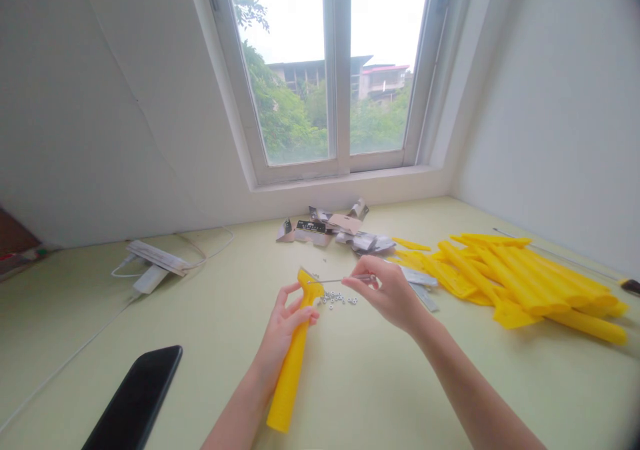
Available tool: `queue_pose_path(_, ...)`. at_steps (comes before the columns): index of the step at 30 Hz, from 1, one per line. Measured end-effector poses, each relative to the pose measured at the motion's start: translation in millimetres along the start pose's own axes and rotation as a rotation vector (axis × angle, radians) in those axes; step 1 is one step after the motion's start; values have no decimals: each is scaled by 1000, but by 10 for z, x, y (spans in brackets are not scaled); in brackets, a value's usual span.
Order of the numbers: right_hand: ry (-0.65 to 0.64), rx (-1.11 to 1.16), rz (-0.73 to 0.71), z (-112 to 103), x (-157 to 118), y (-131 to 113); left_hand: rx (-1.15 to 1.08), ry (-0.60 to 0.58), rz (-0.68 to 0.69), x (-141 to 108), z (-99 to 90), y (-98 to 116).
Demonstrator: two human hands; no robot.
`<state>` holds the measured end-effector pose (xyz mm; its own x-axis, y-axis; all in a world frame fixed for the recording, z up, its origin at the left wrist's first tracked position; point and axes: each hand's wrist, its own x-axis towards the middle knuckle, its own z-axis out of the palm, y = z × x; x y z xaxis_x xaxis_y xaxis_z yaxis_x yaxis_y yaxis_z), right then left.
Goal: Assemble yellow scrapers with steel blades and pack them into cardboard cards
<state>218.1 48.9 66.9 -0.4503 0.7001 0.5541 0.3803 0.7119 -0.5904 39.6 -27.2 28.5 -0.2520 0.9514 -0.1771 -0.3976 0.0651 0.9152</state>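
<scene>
Left hand [285, 330]: fingers clenched round one yellow plastic handle [293, 377], wide head up, apparently steadied to meet the other hand. Right hand [387, 290]: fingertips pinch one thin steel rod [340, 279], its tip at that head. Roughly twenty small steel nuts [336, 298] lie at 12 o'clock, within easy reach. More yellow handles [515, 280], too overlapped to count, at 2 o'clock; one black phone [133, 400] at 7 o'clock on the bench [380, 397].

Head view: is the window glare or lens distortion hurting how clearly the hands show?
Head view: the window is blown out white, edges bow from wide-angle distortion, but the left hand and right hand stay sharp, without visible motion blur.
</scene>
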Motion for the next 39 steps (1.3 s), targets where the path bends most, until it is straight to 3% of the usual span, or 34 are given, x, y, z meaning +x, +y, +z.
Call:
queue_pose_path(4, -4, -100, 55, 25, -6, 1, 0, -22, 9, 9, -10, -16)
queue_pose_path(11, -14, 45, -15, 9, -18, -92, -11, -32, 15, 39, -27, -34)
queue_pose_path(18, 120, -49, -33, 62, -19, -5, -1, -25, -11, 14, -16, -26)
queue_pose_path(21, 77, -97, -13, 76, -29, -17, -7, -28, -26, 16, -20, -24)
queue_pose_path(28, 25, 33, -51, 47, -37, -92, -34, -13, -16, 22, -7, -29)
queue_pose_path(35, 103, -1, -19, 58, -21, -28, -36, -12, -16, 26, -17, -32)
queue_pose_path(39, 69, -55, 5, 77, -28, -32, -33, -4, -51, 29, -30, -20)
